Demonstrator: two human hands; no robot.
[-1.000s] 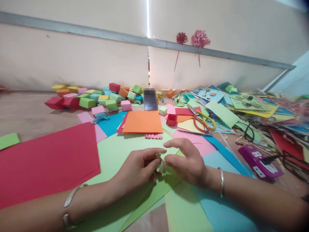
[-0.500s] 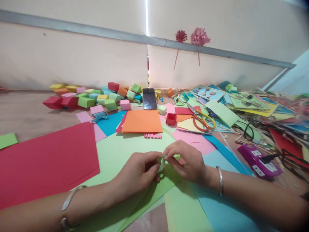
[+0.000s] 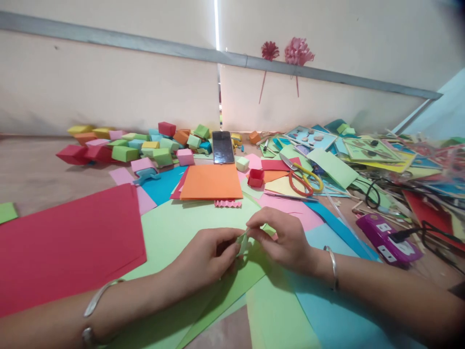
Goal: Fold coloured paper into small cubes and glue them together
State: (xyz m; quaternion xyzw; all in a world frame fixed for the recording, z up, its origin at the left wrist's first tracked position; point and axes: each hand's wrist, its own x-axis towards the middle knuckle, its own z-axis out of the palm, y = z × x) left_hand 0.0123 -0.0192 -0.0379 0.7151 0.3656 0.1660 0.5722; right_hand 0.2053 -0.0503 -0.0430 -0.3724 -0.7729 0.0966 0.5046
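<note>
Just above a light green sheet (image 3: 174, 228), a small folded paper (image 3: 242, 244) is pinched between the left hand (image 3: 205, 257) and the right hand (image 3: 285, 240). An orange sheet (image 3: 211, 182) is seen behind.

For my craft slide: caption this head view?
Left hand and right hand pinch a small green paper piece over green sheet; scissors and boxes beyond.

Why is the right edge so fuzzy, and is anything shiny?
Head view: the heap of coloured cards blurs toward the right edge, whose corners darken; the black phone reflects pale light; left hand and right hand, pinching small pale-green paper, look sharp.
</note>
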